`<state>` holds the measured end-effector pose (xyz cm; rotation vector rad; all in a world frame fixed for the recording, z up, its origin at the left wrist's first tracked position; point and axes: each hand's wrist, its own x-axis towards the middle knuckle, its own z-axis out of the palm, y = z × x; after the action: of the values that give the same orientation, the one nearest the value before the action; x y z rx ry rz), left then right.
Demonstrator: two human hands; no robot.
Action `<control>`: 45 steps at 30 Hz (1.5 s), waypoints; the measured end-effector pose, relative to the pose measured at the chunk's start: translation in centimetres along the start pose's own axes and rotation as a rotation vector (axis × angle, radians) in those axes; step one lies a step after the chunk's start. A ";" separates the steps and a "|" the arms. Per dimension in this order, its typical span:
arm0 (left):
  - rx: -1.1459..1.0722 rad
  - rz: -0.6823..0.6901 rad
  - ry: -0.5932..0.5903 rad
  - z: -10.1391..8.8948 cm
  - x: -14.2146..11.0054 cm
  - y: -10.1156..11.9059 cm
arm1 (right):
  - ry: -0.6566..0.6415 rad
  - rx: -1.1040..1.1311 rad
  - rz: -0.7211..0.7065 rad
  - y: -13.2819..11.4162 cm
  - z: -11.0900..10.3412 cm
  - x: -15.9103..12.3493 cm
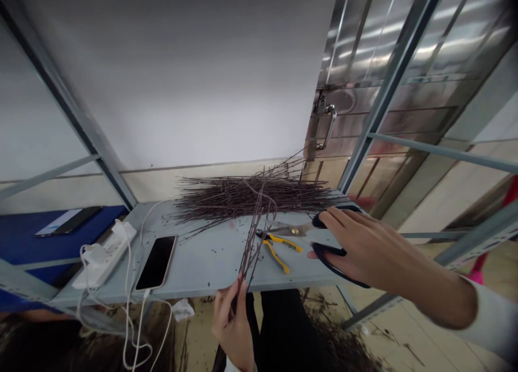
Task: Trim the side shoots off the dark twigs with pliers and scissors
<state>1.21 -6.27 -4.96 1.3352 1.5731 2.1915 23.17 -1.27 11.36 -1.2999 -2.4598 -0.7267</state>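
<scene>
My left hand (234,321), at the shelf's front edge, is closed around the lower end of a small bunch of thin dark twigs (250,242). The bunch points away from me, its far end overlapping a big pile of similar twigs (226,197). In my right hand (360,242) is a pair of scissors (294,231) with dark handles, my fingers through the loops. Their blades are parted a little and reach left toward the bunch; whether they touch it I cannot tell. Just below the blades lie yellow-handled pliers (279,248).
On the grey shelf (194,269) at left are a phone (157,262) on a cable and a white power strip (107,253) with plugs. Metal uprights (366,129) frame both sides. Cut twigs (343,339) litter the floor. A metal door (356,102) stands behind at right.
</scene>
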 end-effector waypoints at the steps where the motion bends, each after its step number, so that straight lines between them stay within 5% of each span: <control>1: -0.005 0.013 0.009 0.0 0.0 0.0 | -0.017 -0.008 0.008 -0.2 -0.2 0.1; 9: 0.036 -0.039 0.114 0.5 -0.4 -0.2 | -0.347 -0.010 0.142 -1.9 -2.1 0.7; 18: 0.023 -0.089 0.219 0.9 -0.6 -0.5 | -0.519 0.042 0.168 -3.1 -2.3 1.1; 29: -0.026 -0.182 0.208 0.7 0.2 0.3 | -0.315 -0.091 0.141 -2.3 -1.2 0.8; 33: -0.036 -0.218 0.108 0.5 0.3 0.1 | -0.243 -0.069 0.114 -1.6 -0.5 0.6; 39: -0.146 -0.557 0.021 0.3 1.0 0.5 | -0.180 0.067 0.249 -0.6 0.6 0.3; 45: -0.437 -0.909 -0.041 1.2 3.6 1.1 | -0.207 0.616 0.405 -1.8 1.0 -0.3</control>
<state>0.28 -3.87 -1.92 0.3936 1.2118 1.7291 21.89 -1.77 9.83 -1.5714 -2.1734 0.2598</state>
